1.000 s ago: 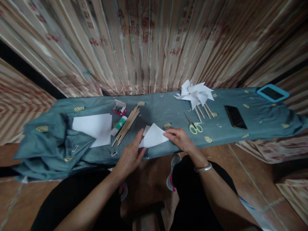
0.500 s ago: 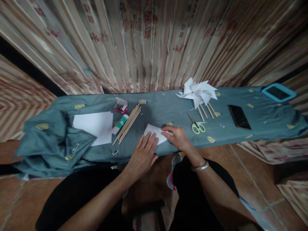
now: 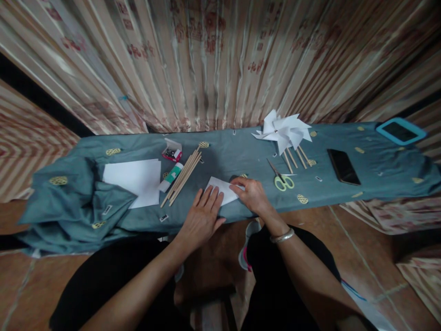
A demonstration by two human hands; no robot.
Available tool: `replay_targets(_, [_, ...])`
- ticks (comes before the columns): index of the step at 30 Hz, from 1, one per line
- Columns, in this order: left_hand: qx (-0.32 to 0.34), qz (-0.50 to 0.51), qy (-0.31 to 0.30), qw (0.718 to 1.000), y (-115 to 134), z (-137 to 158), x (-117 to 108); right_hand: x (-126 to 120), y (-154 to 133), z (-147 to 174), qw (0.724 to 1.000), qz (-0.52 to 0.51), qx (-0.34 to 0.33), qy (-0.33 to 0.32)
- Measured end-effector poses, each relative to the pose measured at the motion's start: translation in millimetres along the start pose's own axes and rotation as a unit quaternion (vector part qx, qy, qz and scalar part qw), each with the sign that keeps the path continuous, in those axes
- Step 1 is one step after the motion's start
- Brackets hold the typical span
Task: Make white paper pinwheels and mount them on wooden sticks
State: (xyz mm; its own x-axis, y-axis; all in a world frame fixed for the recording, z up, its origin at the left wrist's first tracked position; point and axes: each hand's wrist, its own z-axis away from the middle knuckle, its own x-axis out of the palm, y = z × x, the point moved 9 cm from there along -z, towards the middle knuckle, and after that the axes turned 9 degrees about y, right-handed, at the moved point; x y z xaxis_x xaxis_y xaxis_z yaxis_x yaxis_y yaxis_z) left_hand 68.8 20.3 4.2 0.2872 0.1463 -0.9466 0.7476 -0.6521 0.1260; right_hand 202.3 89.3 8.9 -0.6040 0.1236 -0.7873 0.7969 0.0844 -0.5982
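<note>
A folded piece of white paper lies near the front edge of the cloth-covered table. My left hand rests flat on its left part, fingers stretched out. At the paper's right corner my right hand pinches it between thumb and fingers. Left of the paper lies a bundle of wooden sticks, and beside them a green and white glue stick. To the right are scissors with light green handles. Behind the scissors lie several white paper pinwheels on sticks.
White paper sheets lie at the left, partly under bunched cloth. A small open box of pins stands behind the glue stick. A black phone and a blue-framed tablet lie at the right. A curtain hangs behind.
My left hand has slid slightly left and down across the paper, uncovering a bit more of it. My right hand keeps its pinch at the corner, shifted slightly left.
</note>
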Motion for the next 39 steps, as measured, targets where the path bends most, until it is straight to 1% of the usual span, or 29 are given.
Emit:
replay_targets(6, [0.002, 0.009, 0.004, 1.0, -0.1, 0.3, 0.3, 1.4, 0.9, 0.1, 1.0, 0.001, -0.007, 0.002])
replay_targets(12, [-0.003, 0.003, -0.007, 1.0, -0.2, 0.5, 3.1, 3.3, -3.4, 2.2, 0.999, 0.038, -0.039, 0.004])
replay_targets(14, [-0.004, 0.001, -0.011, 1.0, 0.2, 0.9, 4.2, 1.5, -9.6, 6.0, 0.996, 0.06, -0.062, 0.019])
replay_targets(18, [-0.006, -0.006, -0.015, 1.0, 1.1, 1.7, 5.9, -1.9, -30.0, 24.0, 0.981, 0.119, -0.129, 0.081])
replay_targets(20, [-0.006, -0.01, -0.015, 1.0, 1.7, 1.7, 6.8, 2.7, -37.6, 35.8, 0.975, 0.136, -0.15, 0.096])
replay_targets(22, [-0.004, -0.014, -0.013, 1.0, 2.0, 1.6, 7.4, 8.9, -38.8, 45.5, 0.972, 0.143, -0.155, 0.1])
replay_targets(25, [0.003, -0.019, -0.012, 1.0, 1.0, 4.0, 7.2, 11.6, -23.8, 51.4, 0.975, 0.146, -0.131, 0.109])
replay_targets(29, [0.015, -0.029, -0.009, 0.999, -5.5, 19.0, 1.2, -6.2, 20.0, 48.3, 0.974, 0.162, -0.049, 0.151])
replay_targets(31, [0.012, -0.034, -0.001, 0.999, -11.6, 31.5, -3.7, -13.4, 35.5, 46.8, 0.974, 0.158, -0.032, 0.159])
replay_targets(33, [0.008, -0.04, 0.004, 0.999, -17.5, 44.9, -7.3, -16.4, 42.0, 46.2, 0.976, 0.145, -0.03, 0.162])
replay_targets(35, [0.009, -0.049, 0.01, 0.999, -21.7, 56.6, -10.1, -16.5, 42.6, 46.1, 0.978, 0.134, -0.028, 0.161])
replay_targets(39, [0.011, -0.061, 0.015, 0.998, -25.5, 70.0, -12.1, -16.5, 40.2, 45.6, 0.98, 0.128, -0.011, 0.154])
